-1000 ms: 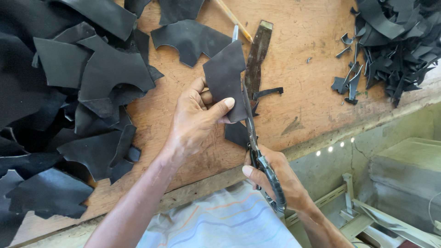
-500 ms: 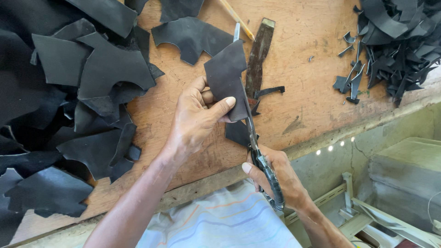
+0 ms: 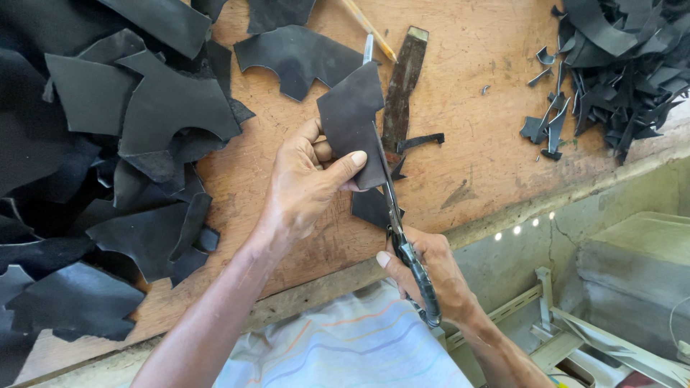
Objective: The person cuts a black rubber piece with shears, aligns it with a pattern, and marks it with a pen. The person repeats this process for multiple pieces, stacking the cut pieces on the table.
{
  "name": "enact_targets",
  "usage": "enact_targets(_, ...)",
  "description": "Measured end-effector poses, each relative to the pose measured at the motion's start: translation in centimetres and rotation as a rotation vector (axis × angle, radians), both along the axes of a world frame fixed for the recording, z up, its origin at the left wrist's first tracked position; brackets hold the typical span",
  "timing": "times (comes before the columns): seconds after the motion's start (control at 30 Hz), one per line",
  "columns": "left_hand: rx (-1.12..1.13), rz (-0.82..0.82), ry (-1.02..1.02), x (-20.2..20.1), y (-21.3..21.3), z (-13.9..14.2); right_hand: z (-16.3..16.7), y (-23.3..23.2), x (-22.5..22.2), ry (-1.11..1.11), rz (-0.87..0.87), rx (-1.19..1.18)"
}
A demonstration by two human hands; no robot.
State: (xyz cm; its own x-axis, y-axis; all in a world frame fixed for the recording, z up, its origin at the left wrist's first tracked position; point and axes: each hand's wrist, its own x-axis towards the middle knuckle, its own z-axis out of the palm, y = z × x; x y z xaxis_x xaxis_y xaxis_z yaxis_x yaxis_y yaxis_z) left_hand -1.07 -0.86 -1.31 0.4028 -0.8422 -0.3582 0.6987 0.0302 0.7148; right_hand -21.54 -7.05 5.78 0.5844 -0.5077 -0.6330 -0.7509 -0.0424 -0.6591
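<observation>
One dark leather piece (image 3: 350,123), pinched between thumb and fingers of the left hand (image 3: 305,183) above the wooden bench (image 3: 474,108), was mid-cut along its right edge by scissors (image 3: 394,215) gripped in the right hand (image 3: 430,276); many black pieces (image 3: 129,122) lay left, scraps (image 3: 611,65) lay right.

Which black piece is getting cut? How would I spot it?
Start at the wooden table, then find the left hand near its front edge. That hand pinches a dark, flat leather piece upright. Unlike the pieces lying flat, it has long scissors running along its edge.
</observation>
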Motion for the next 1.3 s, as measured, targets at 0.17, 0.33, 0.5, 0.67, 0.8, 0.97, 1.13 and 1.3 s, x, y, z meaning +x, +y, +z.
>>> enact_targets(0.17, 0.004, -0.007, 0.010, 0.0, 0.1, 0.0, -0.3, 0.4, -0.1, -0.011, -0.063, 0.046)
enact_targets(0.33, 0.006, 0.079, 0.023, -0.3, -0.2, 0.1, -0.4, 0.4, -0.2, 0.020, -0.083, 0.086)
enact_targets(0.5, 0.032, 0.039, -0.080, -0.4, 0.0, 0.0, -0.2, 0.2, 0.3, -0.008, -0.060, 0.096)
enact_targets(0.67, 0.037, -0.003, -0.031, -0.7, 0.0, -0.1, 0.1, -0.3, 0.9, -0.105, -0.028, 0.073)
enact_targets(0.8, -0.007, -0.011, 0.018, -0.8, -0.1, -0.4, 0.0, -0.2, 1.2, -0.060, -0.051, 0.038)
enact_targets(0.97, 0.003, 0.001, 0.013, -0.9, -0.1, -0.7, -0.1, -0.1, 1.1, -0.062, -0.050, 0.029)
enact_targets(1.13, -0.005, -0.003, 0.036, -0.8, 0.0, -0.7, -0.1, -0.1, 1.0, -0.058, -0.069, 0.040)
enact_targets(1.3, -0.010, -0.014, 0.043, -0.7, 0.1, -0.6, -0.2, -0.2, 0.8, -0.093, -0.070, 0.056)
